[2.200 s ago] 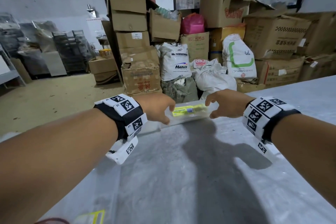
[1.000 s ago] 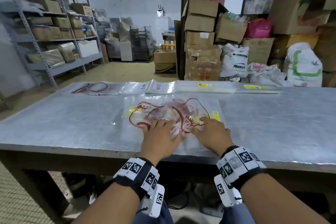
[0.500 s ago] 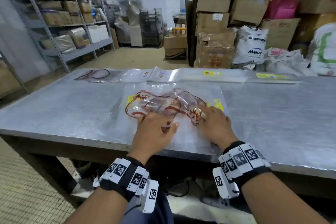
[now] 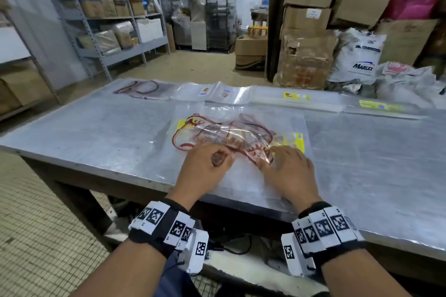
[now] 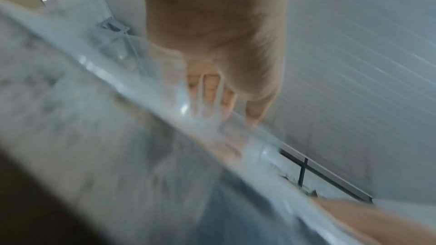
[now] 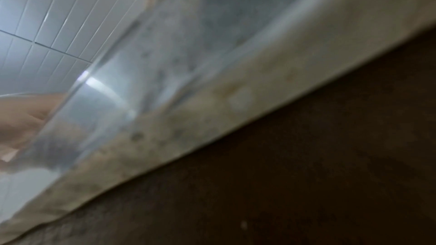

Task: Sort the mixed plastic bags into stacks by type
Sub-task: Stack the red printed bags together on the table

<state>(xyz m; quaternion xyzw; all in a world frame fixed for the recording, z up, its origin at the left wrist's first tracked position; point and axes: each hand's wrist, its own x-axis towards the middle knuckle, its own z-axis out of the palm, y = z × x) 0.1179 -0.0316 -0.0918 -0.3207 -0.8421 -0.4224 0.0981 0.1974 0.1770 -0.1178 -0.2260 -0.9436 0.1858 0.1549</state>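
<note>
A loose pile of clear plastic bags [image 4: 224, 135] with red print and yellow labels lies mid-table in the head view. My left hand [image 4: 210, 159] is at its near left side, fingers curled, pinching a bag's edge against the thumb. In the blurred left wrist view the left hand's fingers [image 5: 212, 90] show through clear film. My right hand [image 4: 282, 164] lies on the pile's near right side with its fingers spread flat. The right wrist view is blurred and shows only the table edge [image 6: 212, 99].
Along the far edge of the metal table [image 4: 96, 132] lie sorted stacks: a red-loop bag [image 4: 142, 88], small-label bags [image 4: 217, 93], and two yellow-label stacks [image 4: 294, 96] [image 4: 379, 106]. Shelving stands at the left. Boxes and sacks stand behind.
Both hands came back from the yellow-label stack at the far edge to the mixed pile. Since half a second ago the left fingers have curled onto a bag's edge.
</note>
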